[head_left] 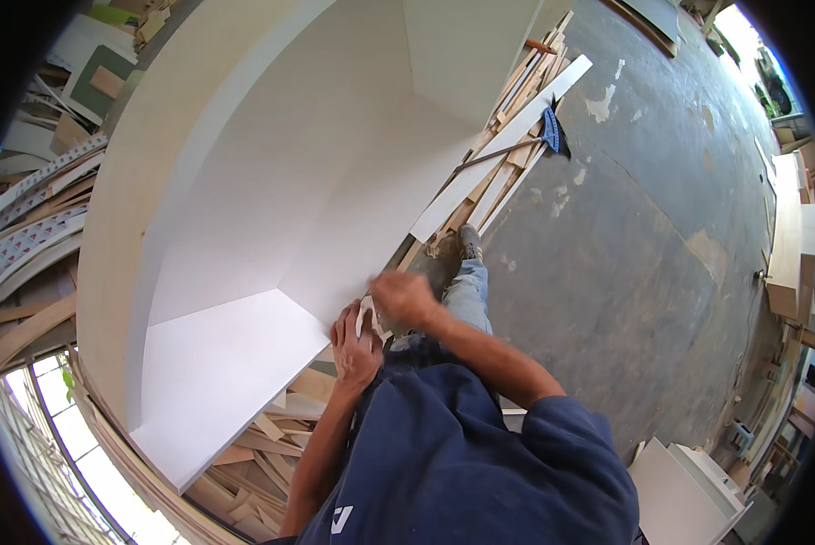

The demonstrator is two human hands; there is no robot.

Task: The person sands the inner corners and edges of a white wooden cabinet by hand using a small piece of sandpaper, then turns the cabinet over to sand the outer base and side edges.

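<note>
A large white cabinet-like box (235,372) with a pale wooden outer side fills the left of the view, its open side toward me. At its near corner, beside my waist, my left hand (357,352) has its fingers curled against the panel edge. A small pale, off-white piece (367,315) shows between the thumb and fingers; its kind is unclear. Just right of it, and very near, is my right hand (406,300), bent at the wrist and smeared by motion. Its fingers look curled, but what they may hold is hidden.
Wood strips and a long white board (507,150) lie on the grey floor (626,236) ahead, with a blue broom (550,132) across them. Offcuts (258,472) pile under the box and curved strips (39,236) at the far left. White panels (685,495) stand behind right.
</note>
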